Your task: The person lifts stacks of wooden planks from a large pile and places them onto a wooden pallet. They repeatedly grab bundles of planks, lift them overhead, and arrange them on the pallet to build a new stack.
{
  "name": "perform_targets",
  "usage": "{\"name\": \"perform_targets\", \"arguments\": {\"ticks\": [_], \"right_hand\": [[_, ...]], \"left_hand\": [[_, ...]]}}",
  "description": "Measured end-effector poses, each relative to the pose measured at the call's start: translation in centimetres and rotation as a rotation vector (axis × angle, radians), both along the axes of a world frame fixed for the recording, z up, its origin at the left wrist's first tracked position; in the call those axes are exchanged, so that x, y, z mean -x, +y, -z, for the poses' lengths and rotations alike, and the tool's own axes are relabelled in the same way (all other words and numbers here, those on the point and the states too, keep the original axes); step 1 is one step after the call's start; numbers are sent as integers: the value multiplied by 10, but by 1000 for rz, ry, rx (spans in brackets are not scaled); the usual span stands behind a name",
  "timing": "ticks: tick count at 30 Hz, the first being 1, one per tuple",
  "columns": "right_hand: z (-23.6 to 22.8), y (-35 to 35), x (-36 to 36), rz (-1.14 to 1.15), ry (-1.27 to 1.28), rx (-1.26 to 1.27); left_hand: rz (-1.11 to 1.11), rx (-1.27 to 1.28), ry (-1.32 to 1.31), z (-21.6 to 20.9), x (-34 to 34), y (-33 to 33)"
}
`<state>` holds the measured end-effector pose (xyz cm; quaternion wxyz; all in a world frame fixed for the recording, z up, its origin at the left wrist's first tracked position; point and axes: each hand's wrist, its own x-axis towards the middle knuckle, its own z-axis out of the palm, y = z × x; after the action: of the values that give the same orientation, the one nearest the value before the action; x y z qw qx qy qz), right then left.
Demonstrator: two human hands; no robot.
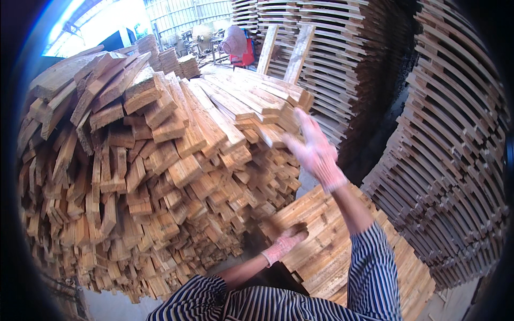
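The wooden boards (230,99) lie on top of a large heap of sawn timber (176,176), in the upper middle of the frame, and their cut ends point toward the right hand (293,127). This hand, in a pale pink knitted glove, stands just to the right of these ends, with its fingers spread and its thumb apart; nothing is seen between them, and whether the thumb touches the nearest board I cannot tell. The left hand (286,245), in a similar glove with darker fingers, is in the lower middle, below the boards and well apart from them, over the left part of a plank surface (326,246). It is blurred, so I cannot tell if its fingers are pressed on something. The plank surface consists of light brown planks lying side by side, and it runs slantwise to the lower right. The heap fills the left half. At the upper right rises a slatted wood stack (326,48), with two planks leaning in front of it, and a second slatted stack (455,144) stands along the right edge. A light ribbed wall (187,10) closes the background at the top.
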<state>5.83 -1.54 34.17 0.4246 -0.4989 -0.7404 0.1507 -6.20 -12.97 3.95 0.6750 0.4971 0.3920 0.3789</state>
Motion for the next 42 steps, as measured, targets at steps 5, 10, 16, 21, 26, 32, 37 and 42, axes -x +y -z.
{"name": "perform_targets", "arguments": {"ticks": [5,10,16,21,26,32,37,42], "right_hand": [[-42,111,55,18,-463,158],[-21,136,110,58,-548,100],[-99,186,68,-83,-648,211],[-109,192,62,-131,-626,214],[-125,95,44,10,-614,217],[-105,-82,-55,164,-659,511],[-30,-204,-154,115,-471,590],[40,-247,-195,162,-181,642]], "left_hand": [[-134,-17,-436,-112,23,63],[-154,-25,-684,-218,41,127],[-38,-291,-826,-290,16,165],[7,-187,-905,-314,-8,184],[144,-212,-870,-277,-10,158],[-62,11,-935,-239,-17,141],[-216,52,-781,-183,-72,114],[122,252,-802,-113,-139,19]]}}
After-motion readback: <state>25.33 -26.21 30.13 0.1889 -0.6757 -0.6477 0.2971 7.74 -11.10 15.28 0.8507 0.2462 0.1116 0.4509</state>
